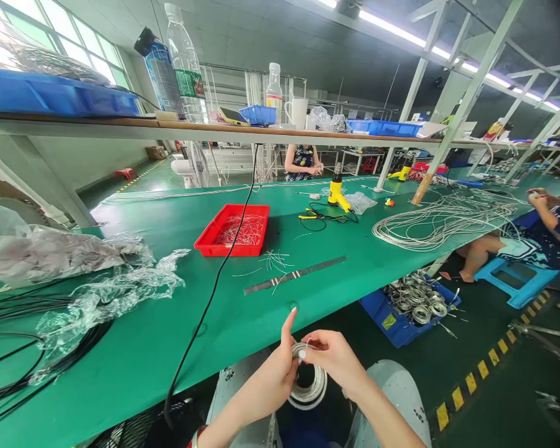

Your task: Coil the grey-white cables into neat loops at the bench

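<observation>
- Left hand (261, 379): fingers curl around the side of a coil of silver wire (310, 393), gripping it, with the thumb raised clear.
- Right hand (336, 358): pinches the top of the coil between thumb and fingers.
- Coil: held upright in both hands, just past the edge of the green workbench (121, 373), above the person's pale trousers (392, 392).
- On the bench: a red tray (224, 246) of short wires, a metal ruler (294, 275), a yellow heat gun (336, 191), a loose bundle of pale cable (443, 221) and crumpled plastic wrap (116, 292) (a black cord (205, 311) runs down across the bench to its front edge).
- Below the bench: a blue crate (387, 323) holding small wire coils (415, 298).
- Right of the bench: a co-worker (555, 230) sits on a blue stool (518, 280).
- Far side: a second co-worker (303, 162) sits beyond the bench.
</observation>
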Available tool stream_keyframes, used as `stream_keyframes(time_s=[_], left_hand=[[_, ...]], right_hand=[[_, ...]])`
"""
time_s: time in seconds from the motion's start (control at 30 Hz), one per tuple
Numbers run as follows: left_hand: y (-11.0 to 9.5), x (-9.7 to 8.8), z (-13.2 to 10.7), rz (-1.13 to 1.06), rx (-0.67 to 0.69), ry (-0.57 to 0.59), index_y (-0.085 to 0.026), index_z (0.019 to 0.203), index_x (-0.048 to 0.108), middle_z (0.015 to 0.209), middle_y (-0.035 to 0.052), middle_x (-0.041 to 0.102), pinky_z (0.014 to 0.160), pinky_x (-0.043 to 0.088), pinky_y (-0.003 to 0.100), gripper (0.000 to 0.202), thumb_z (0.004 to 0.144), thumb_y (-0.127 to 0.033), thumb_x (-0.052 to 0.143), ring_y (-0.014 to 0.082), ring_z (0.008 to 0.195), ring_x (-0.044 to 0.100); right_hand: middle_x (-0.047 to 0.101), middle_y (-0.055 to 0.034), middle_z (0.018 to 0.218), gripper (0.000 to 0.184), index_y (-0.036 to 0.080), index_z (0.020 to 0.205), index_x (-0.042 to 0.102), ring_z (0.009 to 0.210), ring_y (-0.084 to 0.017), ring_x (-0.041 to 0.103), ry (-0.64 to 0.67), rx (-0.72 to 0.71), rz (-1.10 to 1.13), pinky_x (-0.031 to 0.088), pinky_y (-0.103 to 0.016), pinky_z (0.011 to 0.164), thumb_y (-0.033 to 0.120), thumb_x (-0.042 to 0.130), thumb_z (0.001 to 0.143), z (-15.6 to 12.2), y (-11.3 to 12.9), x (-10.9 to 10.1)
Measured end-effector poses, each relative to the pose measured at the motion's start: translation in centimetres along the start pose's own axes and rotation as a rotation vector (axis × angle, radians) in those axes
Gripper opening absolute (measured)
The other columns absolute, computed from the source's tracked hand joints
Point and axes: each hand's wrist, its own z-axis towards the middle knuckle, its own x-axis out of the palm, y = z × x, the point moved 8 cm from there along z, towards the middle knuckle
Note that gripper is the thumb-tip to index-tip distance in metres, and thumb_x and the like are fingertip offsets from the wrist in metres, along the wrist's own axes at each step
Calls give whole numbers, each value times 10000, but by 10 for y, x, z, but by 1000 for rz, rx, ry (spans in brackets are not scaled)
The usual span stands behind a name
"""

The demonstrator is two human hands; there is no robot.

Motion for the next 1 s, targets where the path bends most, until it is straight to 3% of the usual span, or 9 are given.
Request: stream_keyframes(time_s=[0.23,0.4,0.47,0.53,0.63,0.77,0.9,1.0], left_hand=[[-7,-1,0,-110,-34,-107,-247,1437,-159,856,-6,416,731,387,295,691,924,-148,292,136,682,387],[-5,-5,3,-221,-80,-247,-235,1440,-68,799,-17,435,666,377,270,665,900,-134,307,144,653,385],[4,-10,5,-302,-132,-325,-222,1435,67,767,-24,441,645,373,259,615,896,-165,357,140,640,388],[18,-13,6,-464,-233,-387,-191,1357,301,726,-24,443,628,385,254,489,886,-230,426,141,644,406],[33,-7,5,-819,-355,-435,-169,1136,515,801,20,527,627,436,256,343,813,-274,557,162,738,490],[22,15,4,-1053,-345,-412,-187,955,546,871,16,574,607,438,220,272,719,-243,670,132,724,513],[12,35,6,-961,-333,-350,-205,994,534,866,1,570,584,413,204,277,769,-317,651,127,724,508],[11,26,8,-699,-265,-448,-204,1026,500,823,-9,560,642,429,232,275,807,-323,618,137,724,512]], right_hand=[[690,-25,748,149,122,778,702,697,-108,586,-50,28,35,423,-206,654,203,668,659,-4,4,-5],[697,-70,805,275,113,859,677,777,-181,629,-132,-4,21,475,-293,746,325,682,684,-2,-1,-11],[684,-105,1023,399,136,1020,644,974,-230,621,-197,-79,-44,465,-357,899,376,683,703,-6,3,-19],[591,-98,1236,478,204,1170,574,1188,-256,517,-346,-225,-230,386,-424,1044,416,656,749,-18,15,-32],[507,-72,1323,439,277,1251,501,1284,-251,429,-497,-440,-535,369,-471,1081,440,553,846,-41,31,-32],[331,-62,1487,541,295,1436,241,1361,-215,357,-303,-534,-619,415,-393,1081,376,416,931,-44,22,2],[392,-63,1445,429,282,1381,317,1327,-189,408,-382,-486,-436,426,-375,1074,354,302,959,-42,10,5],[302,-58,1502,393,279,1326,355,1324,-183,415,-425,-358,-198,458,-346,1042,395,273,959,-39,0,0]])
